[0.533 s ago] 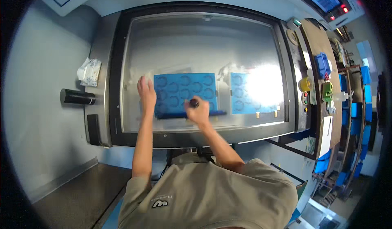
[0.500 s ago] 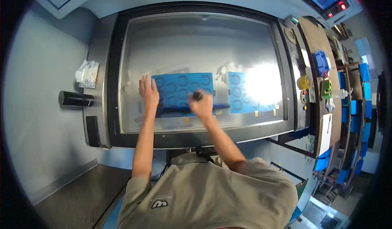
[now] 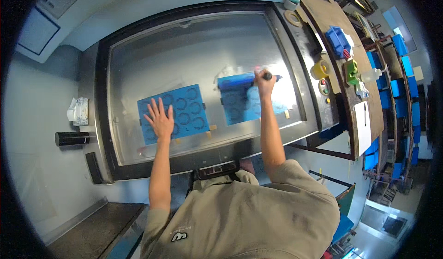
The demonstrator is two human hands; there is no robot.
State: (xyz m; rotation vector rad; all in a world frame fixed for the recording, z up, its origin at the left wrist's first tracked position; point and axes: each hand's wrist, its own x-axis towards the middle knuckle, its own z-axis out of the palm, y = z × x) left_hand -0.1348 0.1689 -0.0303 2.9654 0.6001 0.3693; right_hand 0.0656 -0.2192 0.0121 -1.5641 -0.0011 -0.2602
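Note:
My left hand (image 3: 160, 122) lies flat with its fingers spread on a blue sheet (image 3: 188, 103) printed with rows of dark rings. My right hand (image 3: 264, 89) is closed round the black handle of a wide dark-blue roller (image 3: 237, 82). The roller lies across the far part of a second blue ringed sheet (image 3: 236, 113), to the right of the first. Small tan tape tabs (image 3: 213, 127) sit along the sheets' near edges. Both sheets rest on the shiny panel (image 3: 184, 47) of a framed machine bed.
A dark frame (image 3: 221, 154) borders the panel. Left of it stand a tissue pack (image 3: 80, 111) and a black cylinder (image 3: 71, 138). On the right are a yellow tape roll (image 3: 320, 69), control buttons (image 3: 324, 86) and a wooden bench (image 3: 318, 10) with blue (image 3: 338, 41) and green (image 3: 351, 71) holders.
My right hand has carried the roller from the left sheet to the far part of the right sheet. My left hand has moved from that sheet's left edge onto it. The view has turned.

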